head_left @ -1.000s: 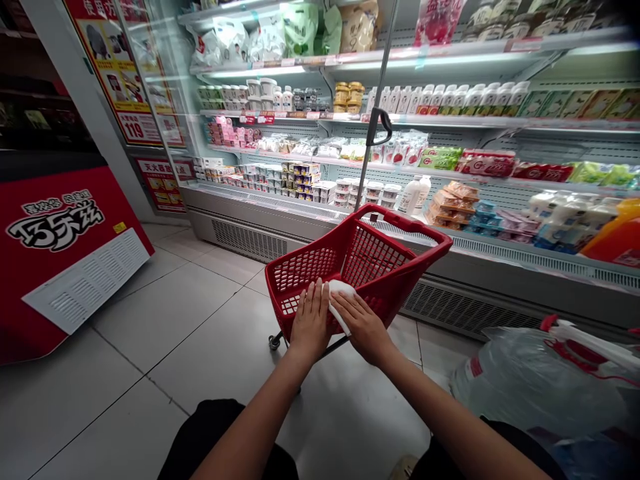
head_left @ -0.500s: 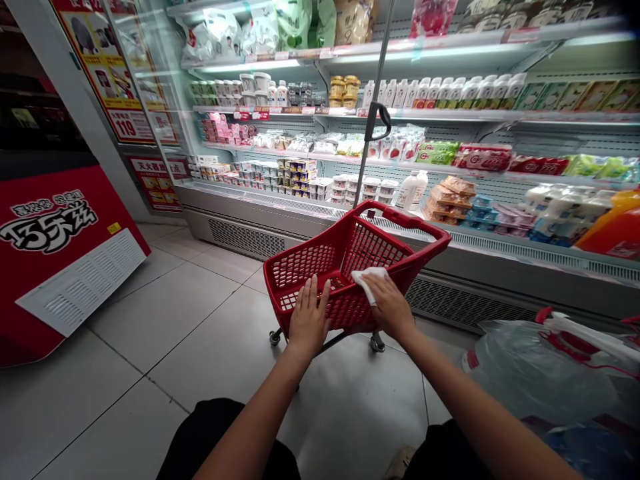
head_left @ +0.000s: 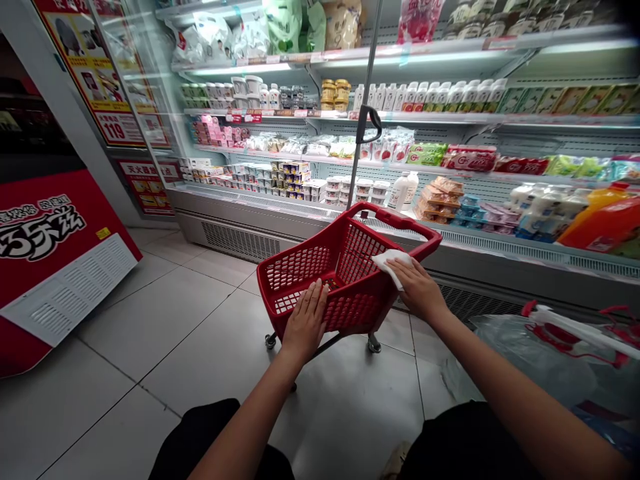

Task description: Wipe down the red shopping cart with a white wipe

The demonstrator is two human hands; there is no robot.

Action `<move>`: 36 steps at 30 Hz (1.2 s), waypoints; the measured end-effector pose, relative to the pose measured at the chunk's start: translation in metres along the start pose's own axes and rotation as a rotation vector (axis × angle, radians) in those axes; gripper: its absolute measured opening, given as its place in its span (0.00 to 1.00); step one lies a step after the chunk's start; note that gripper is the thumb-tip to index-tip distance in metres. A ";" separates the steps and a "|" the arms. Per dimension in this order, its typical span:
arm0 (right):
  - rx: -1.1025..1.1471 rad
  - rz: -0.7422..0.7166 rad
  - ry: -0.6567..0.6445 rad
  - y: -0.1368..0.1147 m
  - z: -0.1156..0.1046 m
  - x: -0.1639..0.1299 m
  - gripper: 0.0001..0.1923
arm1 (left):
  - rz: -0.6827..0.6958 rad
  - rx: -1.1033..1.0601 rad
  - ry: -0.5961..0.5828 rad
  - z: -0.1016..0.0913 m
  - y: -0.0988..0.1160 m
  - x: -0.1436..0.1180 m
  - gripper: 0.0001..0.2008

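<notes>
Shop aisle, tiled floor (head_left: 165, 347), viewed from low down, knees in dark trousers at the bottom edge.

Red basket (head_left: 320, 267) stood on small wheels on the floor, just in front of the chiller (head_left: 450, 167). It was tilted, its open top facing partly toward the camera. A handle pole (head_left: 361, 127) rose from its far side, with a black grip partway up.

Left hand (head_left: 305, 320) lay flat on the near wall of the basket, fingers spread and extended, palm against the mesh. It gripped nothing; it only pressed on the plastic.

Right hand (head_left: 419, 288) rested on the basket's right rim, fingers mostly straight and pressing down on a white cloth (head_left: 393, 261). The cloth was pinned between the fingers and the rim, part of it sticking out past the fingertips toward the basket's inside. Whether the thumb curled under the cloth could not be told.

To the right, near the right forearm, a clear plastic bag (head_left: 530, 360) sat on the floor with red handles (head_left: 575, 330) across its top.

The chiller carried several lit shelves of cartons, tubs, bottles and packets. An orange bottle (head_left: 600, 223) lay at the right end of the lowest shelf.

At left stood a red cabinet (head_left: 45, 253) with white lettering and a white vent panel. Posters (head_left: 95, 73) hung on the wall behind it.
</notes>
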State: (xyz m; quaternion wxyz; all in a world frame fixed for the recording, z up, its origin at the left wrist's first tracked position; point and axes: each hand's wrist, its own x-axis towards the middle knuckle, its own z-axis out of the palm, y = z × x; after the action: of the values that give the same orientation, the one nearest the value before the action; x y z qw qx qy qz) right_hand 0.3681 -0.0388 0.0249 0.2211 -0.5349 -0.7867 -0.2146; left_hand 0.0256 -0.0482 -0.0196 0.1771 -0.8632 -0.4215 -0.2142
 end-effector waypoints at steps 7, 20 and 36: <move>0.085 -0.072 -0.039 -0.071 0.018 -0.001 0.35 | 0.002 -0.014 0.036 0.009 0.028 0.014 0.41; 0.002 -0.052 -0.063 -0.026 -0.018 0.001 0.30 | 0.043 -0.032 0.062 0.015 0.030 0.015 0.43; 0.051 -0.212 -0.084 -0.084 -0.028 -0.024 0.38 | 0.091 -0.070 0.101 0.009 0.057 0.029 0.40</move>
State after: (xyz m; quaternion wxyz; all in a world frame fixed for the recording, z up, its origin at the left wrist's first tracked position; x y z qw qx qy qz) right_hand 0.3006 -0.1006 0.0250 0.1777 -0.4516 -0.8525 -0.1943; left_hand 0.0892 -0.0585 -0.0195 0.1773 -0.8752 -0.3646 -0.2638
